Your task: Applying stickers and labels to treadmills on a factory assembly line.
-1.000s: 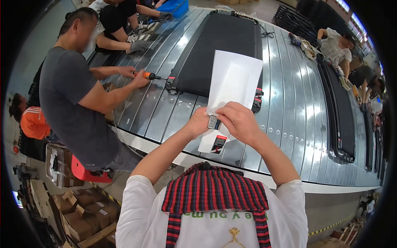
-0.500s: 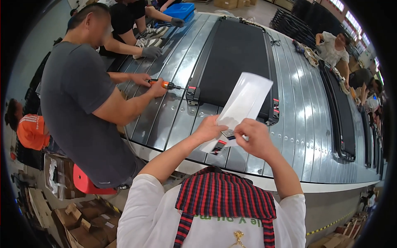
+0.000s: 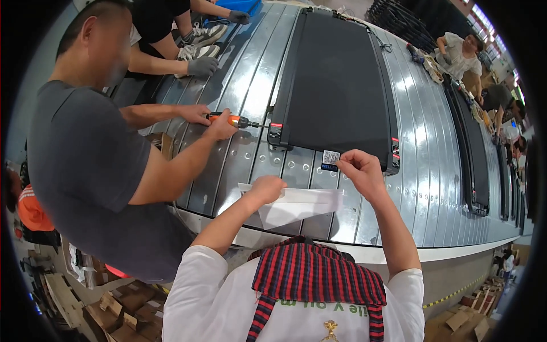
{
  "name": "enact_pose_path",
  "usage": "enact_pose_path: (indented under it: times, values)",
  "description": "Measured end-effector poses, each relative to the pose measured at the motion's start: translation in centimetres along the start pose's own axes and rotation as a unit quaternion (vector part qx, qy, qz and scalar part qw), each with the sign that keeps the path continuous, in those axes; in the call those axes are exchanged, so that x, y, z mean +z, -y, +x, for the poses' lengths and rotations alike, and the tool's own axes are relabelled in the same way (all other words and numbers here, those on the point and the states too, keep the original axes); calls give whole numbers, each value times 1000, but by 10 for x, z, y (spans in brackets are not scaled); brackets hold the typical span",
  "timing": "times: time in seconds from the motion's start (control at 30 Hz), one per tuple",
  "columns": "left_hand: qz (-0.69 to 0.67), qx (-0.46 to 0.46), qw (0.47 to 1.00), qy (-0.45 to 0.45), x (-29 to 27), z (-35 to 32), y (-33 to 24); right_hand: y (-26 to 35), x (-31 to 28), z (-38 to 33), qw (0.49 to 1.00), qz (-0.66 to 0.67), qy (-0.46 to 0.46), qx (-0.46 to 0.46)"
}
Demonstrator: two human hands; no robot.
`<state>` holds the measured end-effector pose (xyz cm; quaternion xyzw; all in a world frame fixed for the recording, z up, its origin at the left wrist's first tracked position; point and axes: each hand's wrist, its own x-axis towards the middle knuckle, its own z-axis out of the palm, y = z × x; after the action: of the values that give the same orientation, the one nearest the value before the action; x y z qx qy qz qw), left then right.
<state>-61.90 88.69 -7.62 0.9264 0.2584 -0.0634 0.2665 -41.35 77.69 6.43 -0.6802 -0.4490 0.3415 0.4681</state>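
Observation:
My right hand point(image 3: 366, 172) pinches a small sticker point(image 3: 330, 160) by its edge; it has a square black-and-white code and a dark strip below. The sticker is held up near the close end of a black walking pad point(image 3: 339, 85), apart from it as far as I can see. My left hand point(image 3: 266, 189) is closed on white backing sheets point(image 3: 302, 206), which hang low over the metal conveyor point(image 3: 228, 194). Its fingertips are partly hidden. The walking pad lies flat, with red-and-white labels on its near corners.
At my left, a co-worker holds an orange power screwdriver point(image 3: 227, 120) against the pad's near left corner. Beyond, a gloved hand point(image 3: 202, 66) rests over the conveyor. Another black pad point(image 3: 468, 154) lies to the right. Cardboard boxes point(image 3: 128, 308) stand on the floor at lower left.
The sticker has come away from the white sheets in my right hand and moved up toward the pad. My left hand has lowered and turned the sheets sideways.

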Motion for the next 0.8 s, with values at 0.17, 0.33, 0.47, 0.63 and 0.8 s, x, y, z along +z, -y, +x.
enact_pose_path:
  times: [0.17, 0.33, 0.47, 0.63, 0.8]
  values:
    - [43, -6, 999, -21, -2, 1, 10, -22, 22, 46, 992, 87, 8, 90]
    - [43, -1, 998, -46, -10, 3, 21, -52, 40, 96, 975, 164, 23, 150]
    - [48, -6, 996, -71, -16, 7, 33, -70, 60, 133, 950, 227, 13, 212]
    - [93, 28, 981, -168, -43, 22, 42, -84, 84, 171, 938, 237, 37, 251]
    - [82, 29, 980, -182, -49, 37, 53, -93, 99, 199, 932, 218, 50, 286]
